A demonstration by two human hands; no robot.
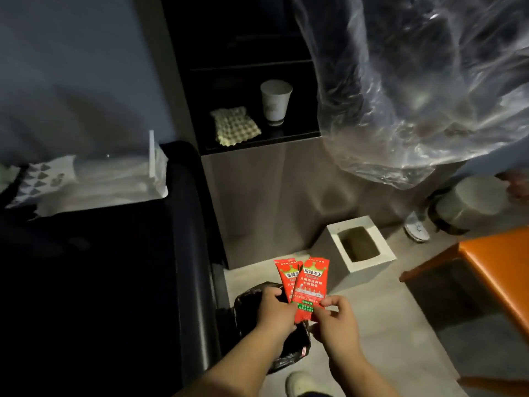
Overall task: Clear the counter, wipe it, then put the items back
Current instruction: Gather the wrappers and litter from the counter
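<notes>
Two red snack packets [310, 285] with white and green print stand upright between my hands, low in the middle of the view. My left hand [274, 309] grips their left lower edge, and my right hand [335, 319] pinches the lower right corner of the front packet. Directly below them sits a small bin lined with a black bag [289, 351]. On a dark shelf farther back stand a white paper cup [275, 100] and a yellowish waffle-textured cloth [235, 126].
A black counter [94, 267] fills the left side, with a white tissue pack [94, 181] at its back. A white square box [359, 243] sits on the grey floor. A clear plastic sheet [415, 90] hangs at upper right; an orange seat [498, 270] is at right.
</notes>
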